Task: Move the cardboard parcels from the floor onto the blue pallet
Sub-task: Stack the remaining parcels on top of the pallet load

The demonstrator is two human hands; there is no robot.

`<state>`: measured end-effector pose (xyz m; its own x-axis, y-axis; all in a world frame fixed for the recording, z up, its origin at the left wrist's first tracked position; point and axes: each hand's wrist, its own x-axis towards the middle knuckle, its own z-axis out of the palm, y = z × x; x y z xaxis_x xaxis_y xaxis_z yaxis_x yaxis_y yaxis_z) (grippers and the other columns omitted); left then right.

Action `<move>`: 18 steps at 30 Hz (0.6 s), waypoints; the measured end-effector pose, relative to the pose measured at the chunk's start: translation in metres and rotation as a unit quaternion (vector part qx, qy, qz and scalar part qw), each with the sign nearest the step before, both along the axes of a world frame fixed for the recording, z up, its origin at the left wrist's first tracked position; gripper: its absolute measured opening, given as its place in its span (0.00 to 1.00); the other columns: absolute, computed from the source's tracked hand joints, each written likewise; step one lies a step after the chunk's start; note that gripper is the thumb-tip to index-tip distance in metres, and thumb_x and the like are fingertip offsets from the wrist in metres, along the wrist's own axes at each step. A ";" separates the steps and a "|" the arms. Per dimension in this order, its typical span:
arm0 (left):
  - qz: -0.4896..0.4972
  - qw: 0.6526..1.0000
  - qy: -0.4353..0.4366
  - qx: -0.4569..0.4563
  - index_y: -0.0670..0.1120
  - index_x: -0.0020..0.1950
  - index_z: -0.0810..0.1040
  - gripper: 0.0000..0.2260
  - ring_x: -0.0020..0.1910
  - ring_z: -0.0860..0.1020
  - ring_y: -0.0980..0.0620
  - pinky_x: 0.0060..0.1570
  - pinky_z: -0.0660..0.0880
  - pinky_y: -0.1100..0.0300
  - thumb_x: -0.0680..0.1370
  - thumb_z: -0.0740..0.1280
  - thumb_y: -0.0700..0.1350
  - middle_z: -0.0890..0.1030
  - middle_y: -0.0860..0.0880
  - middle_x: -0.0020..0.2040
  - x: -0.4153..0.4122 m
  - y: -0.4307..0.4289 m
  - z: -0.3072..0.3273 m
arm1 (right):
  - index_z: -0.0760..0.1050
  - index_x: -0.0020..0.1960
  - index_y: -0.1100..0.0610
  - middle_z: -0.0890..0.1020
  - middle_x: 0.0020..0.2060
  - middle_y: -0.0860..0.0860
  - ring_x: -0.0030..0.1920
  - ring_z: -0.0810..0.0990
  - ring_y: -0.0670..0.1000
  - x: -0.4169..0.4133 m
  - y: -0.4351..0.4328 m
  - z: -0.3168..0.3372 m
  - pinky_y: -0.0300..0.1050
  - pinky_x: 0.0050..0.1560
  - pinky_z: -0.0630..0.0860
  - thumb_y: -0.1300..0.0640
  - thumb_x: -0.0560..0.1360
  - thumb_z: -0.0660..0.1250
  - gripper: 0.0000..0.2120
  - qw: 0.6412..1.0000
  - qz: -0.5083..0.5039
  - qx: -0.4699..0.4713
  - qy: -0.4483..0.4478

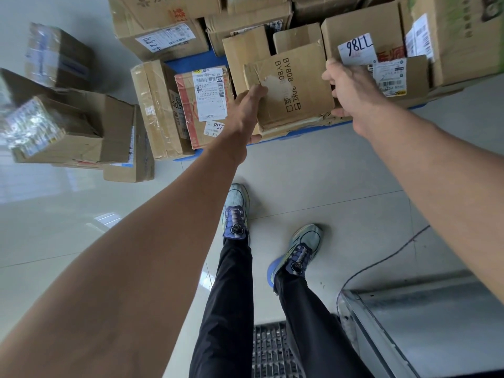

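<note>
A flat brown cardboard parcel (293, 90) printed "BY808" sits at the near edge of the blue pallet (200, 61). My left hand (246, 110) grips its left side and my right hand (351, 90) grips its right side. The pallet is packed with several other labelled cardboard parcels, among them one with a red-printed face and a white label (203, 105) and one marked "7786" (362, 31). A stack of cardboard parcels (79, 132) rests on the floor to the left of the pallet.
My two feet in blue and grey shoes (236, 211) stand on the pale tiled floor just before the pallet. A metal cabinet or cart (425, 320) is at lower right, with a black cable (381, 263) on the floor and a dark grate (270, 350) below.
</note>
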<state>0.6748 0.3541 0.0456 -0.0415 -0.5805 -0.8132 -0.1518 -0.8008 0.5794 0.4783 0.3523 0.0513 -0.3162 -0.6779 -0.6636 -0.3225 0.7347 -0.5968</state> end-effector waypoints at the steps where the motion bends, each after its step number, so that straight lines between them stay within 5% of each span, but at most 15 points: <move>1: 0.002 1.000 0.001 0.001 0.50 0.67 0.75 0.17 0.54 0.77 0.53 0.45 0.73 0.54 0.82 0.62 0.55 0.79 0.54 0.55 0.000 0.001 0.000 | 0.78 0.63 0.51 0.77 0.60 0.49 0.59 0.76 0.50 0.000 0.000 0.001 0.54 0.61 0.79 0.39 0.84 0.55 0.20 1.000 0.000 0.001 0.000; 9: 0.001 1.000 -0.004 -0.003 0.51 0.65 0.74 0.14 0.52 0.75 0.56 0.44 0.72 0.55 0.82 0.62 0.55 0.76 0.57 0.52 0.004 0.003 0.004 | 0.77 0.58 0.49 0.78 0.60 0.51 0.58 0.77 0.50 0.003 0.000 0.012 0.53 0.60 0.79 0.40 0.84 0.56 0.17 1.000 -0.004 -0.011 -0.006; 15: 0.025 1.000 -0.011 -0.011 0.51 0.66 0.75 0.16 0.60 0.77 0.51 0.43 0.73 0.55 0.81 0.63 0.56 0.79 0.53 0.60 0.021 0.007 0.032 | 0.76 0.65 0.64 0.78 0.67 0.62 0.50 0.75 0.49 0.018 0.002 0.037 0.61 0.65 0.76 0.42 0.82 0.58 0.27 0.998 -0.031 -0.052 -0.007; 18: 0.046 0.999 -0.019 -0.022 0.51 0.68 0.75 0.17 0.54 0.77 0.55 0.42 0.72 0.56 0.81 0.63 0.56 0.78 0.57 0.54 0.040 0.017 0.051 | 0.76 0.65 0.63 0.77 0.67 0.64 0.52 0.80 0.56 0.040 0.003 0.055 0.49 0.56 0.76 0.43 0.82 0.58 0.25 0.997 -0.027 -0.062 -0.040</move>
<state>0.7145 0.3712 0.0971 0.0441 -0.6158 -0.7866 -0.1019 -0.7861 0.6097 0.5185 0.3555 0.1066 -0.3040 -0.7400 -0.6000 -0.2322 0.6684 -0.7066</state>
